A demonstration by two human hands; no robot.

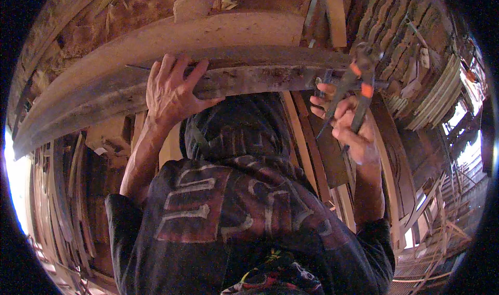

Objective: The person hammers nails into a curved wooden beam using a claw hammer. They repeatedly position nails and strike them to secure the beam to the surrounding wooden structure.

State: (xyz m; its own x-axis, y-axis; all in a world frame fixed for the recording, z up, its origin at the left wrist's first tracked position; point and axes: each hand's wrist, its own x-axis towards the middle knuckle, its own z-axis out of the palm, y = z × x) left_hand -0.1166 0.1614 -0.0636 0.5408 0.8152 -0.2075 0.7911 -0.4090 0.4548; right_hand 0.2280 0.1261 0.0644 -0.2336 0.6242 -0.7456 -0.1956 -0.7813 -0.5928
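Apparently, a steadying step is in hand, with a tool held ready. A long dark beam (270, 79) is stretched across the scene, just on the near side of a pale brown board (249, 30). On its left part, the left hand (169, 90) is laid with fingers spread; whether the beam is gripped or merely pressed cannot be told. A thin dark rod (136, 66) is seen just left of those fingers; whether it is held is unclear.

By the right hand (354, 131), pincers (367, 90) with orange bands are grasped, their handles spread and their head pointed toward the far side, over the beam's right part. Contact with the beam cannot be judged, as the head is blurred. For the next move, a steady left hand and a controlled squeeze of the handles seem to be called for.
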